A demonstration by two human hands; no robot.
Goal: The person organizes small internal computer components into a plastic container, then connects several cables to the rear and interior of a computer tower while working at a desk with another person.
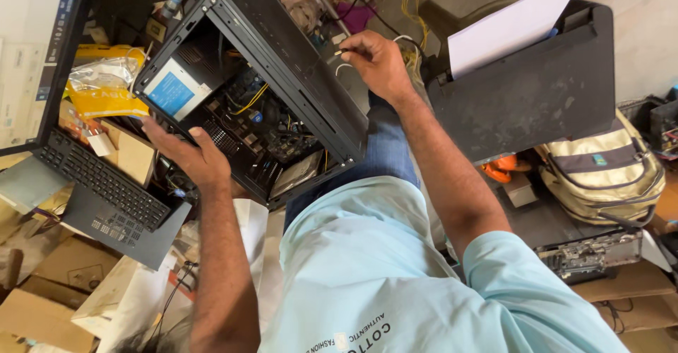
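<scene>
Cluttered workshop floor is spreading out on every side of you, strewn with cardboard, cables and spare parts, and you are looking straight down over your own pale blue shirt and jeans.

At the centre, an open black computer case [282, 63] is resting tilted across your lap, its side panel already off so the inside is facing you. Inside it you are seeing a power supply with a blue and white label [173, 88] in the upper left corner, a motherboard [261, 123] with yellow wires running over it, and a flat silver drive [296, 173] near the lower edge. Everything inside is looking fitted, though loose wiring is lying across the board, so the work appears to be partway through rather than finished.

Your left hand [187, 156] is spreading open, palm against the lower left rim of the case, steadying it without closing around anything. Your right hand [378, 60] is reaching past the far top edge of the case, with fingers pinching a thin white cable [346, 62] that is curving away behind.

Moving outward, an open laptop [78, 148] is sitting to your left beside a yellow plastic packet [106, 88]. To your right, a dusty black printer [526, 91] is holding a sheet of white paper [512, 24], and a beige backpack [607, 176] is lying beyond it.
</scene>
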